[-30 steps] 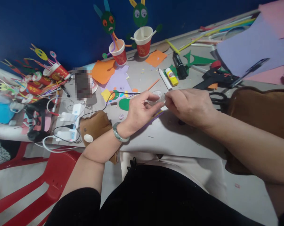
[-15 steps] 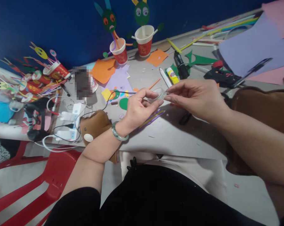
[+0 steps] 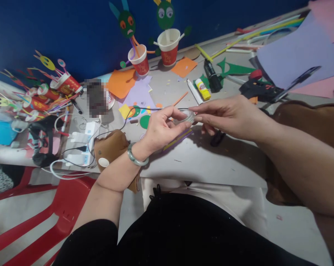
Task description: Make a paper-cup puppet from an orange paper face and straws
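Observation:
My left hand [image 3: 161, 127], with a bangle at the wrist, holds a roll of clear tape [image 3: 185, 116] between thumb and fingers. Close against the roll's right side, the thumb and forefinger of my right hand [image 3: 224, 116] are pinched together; whatever lies between their tips is too small to tell. Beneath my left hand a few yellow and purple sticks [image 3: 178, 141] lie on the table [image 3: 200, 162]. A yellow glue stick [image 3: 202, 89] and a white pen [image 3: 194, 91] rest just beyond my hands.
Two red-and-white cups [image 3: 168, 48] with green paper figures stand at the back. A black marker [image 3: 212, 75] and a black tool [image 3: 262, 89] lie to the right. At left are a power strip [image 3: 90, 142], cables and a brown pouch [image 3: 111, 147].
My right hand has shifted slightly at the roll, its forefinger now over the roll's upper right edge. My left hand has moved slightly down and left, and the roll slightly down.

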A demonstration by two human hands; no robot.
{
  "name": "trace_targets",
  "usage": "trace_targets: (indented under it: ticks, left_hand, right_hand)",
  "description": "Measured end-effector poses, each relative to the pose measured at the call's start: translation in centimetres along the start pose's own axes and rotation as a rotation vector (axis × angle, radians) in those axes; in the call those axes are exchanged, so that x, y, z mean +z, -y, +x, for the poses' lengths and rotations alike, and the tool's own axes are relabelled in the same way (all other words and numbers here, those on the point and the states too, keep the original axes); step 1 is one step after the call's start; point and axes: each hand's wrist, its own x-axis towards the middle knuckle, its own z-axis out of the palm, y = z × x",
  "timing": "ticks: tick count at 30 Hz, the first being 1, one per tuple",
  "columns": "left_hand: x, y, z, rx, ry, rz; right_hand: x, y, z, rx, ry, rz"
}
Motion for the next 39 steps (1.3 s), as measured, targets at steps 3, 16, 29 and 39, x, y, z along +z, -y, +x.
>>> trace_targets:
  ticks: [3,16,29,39]
  left_hand:
    - [0.0,0.0,-0.1,-0.007,-0.030,-0.018]
    - [0.0,0.1,-0.1,-0.029,-0.065,-0.041]
    - [0.5,-0.8,-0.2,-0.105,-0.088,-0.052]
    - [0.3,-0.5,-0.1,-0.116,-0.057,-0.079]
  right_hand:
    - [0.7,0.3,0.0,-0.040,-0.069,-0.041]
    - [1.0,-0.9,-0.1,-0.133,-0.217,-0.104]
    - [1.7,-1.2,-0.9,-0.387,-0.132,-1.249]
    - [2.3,-2.7,-0.2,-0.515,-0.265,-1.317]
